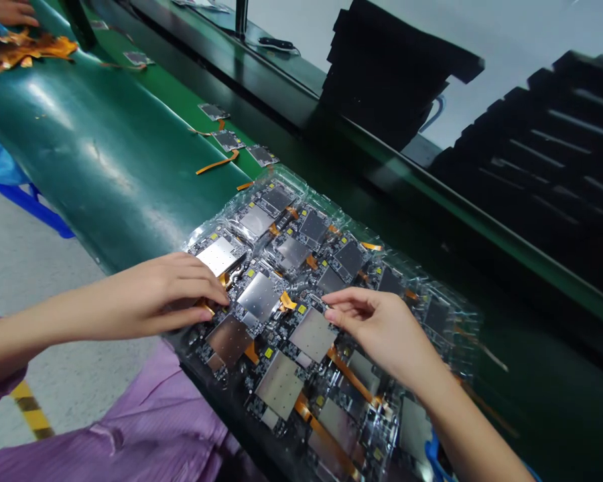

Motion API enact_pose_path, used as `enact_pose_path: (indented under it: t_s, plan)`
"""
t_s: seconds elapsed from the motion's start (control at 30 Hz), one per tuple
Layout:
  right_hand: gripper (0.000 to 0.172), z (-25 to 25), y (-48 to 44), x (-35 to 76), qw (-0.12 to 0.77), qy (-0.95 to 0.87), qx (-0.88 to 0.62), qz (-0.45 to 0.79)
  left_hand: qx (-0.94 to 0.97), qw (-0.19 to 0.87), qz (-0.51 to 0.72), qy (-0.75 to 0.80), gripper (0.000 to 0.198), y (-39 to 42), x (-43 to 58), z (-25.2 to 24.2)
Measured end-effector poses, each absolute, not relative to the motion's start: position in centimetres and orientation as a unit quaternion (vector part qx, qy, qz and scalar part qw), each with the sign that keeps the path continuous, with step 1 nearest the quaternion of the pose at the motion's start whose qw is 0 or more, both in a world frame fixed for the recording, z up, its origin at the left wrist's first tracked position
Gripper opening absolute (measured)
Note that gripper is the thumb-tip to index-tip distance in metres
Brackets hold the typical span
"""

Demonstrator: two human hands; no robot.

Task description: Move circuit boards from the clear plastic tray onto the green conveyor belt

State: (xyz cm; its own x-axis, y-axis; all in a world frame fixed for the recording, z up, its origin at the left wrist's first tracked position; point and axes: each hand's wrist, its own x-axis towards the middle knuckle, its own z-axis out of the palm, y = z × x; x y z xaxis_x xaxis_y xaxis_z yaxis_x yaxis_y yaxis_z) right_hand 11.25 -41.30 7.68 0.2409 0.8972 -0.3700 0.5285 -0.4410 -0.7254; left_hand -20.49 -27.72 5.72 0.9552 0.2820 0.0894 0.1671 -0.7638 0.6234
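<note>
A clear plastic tray (447, 304) lies on the green conveyor belt (95, 161) and holds several circuit boards with metal shields and orange tape strips. My left hand (165, 294) rests on the tray's near-left side, fingers pressed together on an orange strip beside a shielded board (258, 294). My right hand (376, 325) hovers over the tray's middle. Its thumb and fingers are pinched close above a silver-shielded board (312, 333); whether anything sits in the pinch is too small to make out.
Loose boards (228, 139) and orange tape scraps (216, 163) lie farther up the belt. Another person's hand (10, 10) works over a pile of orange scraps (25, 48) at top left. Stacks of black trays (382, 67) stand behind the rail.
</note>
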Motion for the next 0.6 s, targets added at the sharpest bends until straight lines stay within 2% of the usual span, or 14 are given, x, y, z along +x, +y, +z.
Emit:
enact_pose_path:
  t_s: [0.13, 0.23, 0.3, 0.43, 0.6]
  plan:
    - [0.013, 7.5, -41.7, 10.5, 0.152, -0.616, -0.750, 0.185, 0.921, 0.325, 0.119, 0.180, 0.027, -25.4, -22.0, 5.4]
    - [0.025, 7.9, -42.0, 9.9, 0.101, -0.700, -0.704, 0.062, 0.885, 0.376, 0.152, 0.230, 0.022, -22.8, -22.4, 4.9]
    - [0.032, 8.3, -41.9, 9.8, 0.064, -0.728, -0.682, 0.038, 0.849, 0.406, 0.192, 0.279, 0.022, -20.7, -22.3, 4.2]
    - [0.032, 10.4, -40.8, 11.2, 0.025, -0.725, -0.687, 0.039, 0.797, 0.393, 0.277, 0.366, 0.035, -15.2, -20.6, 2.1]
    - [0.031, 16.0, -37.8, 15.1, 0.032, -0.654, -0.754, 0.043, 0.840, 0.337, 0.250, 0.343, 0.043, -7.3, -16.5, 0.4]
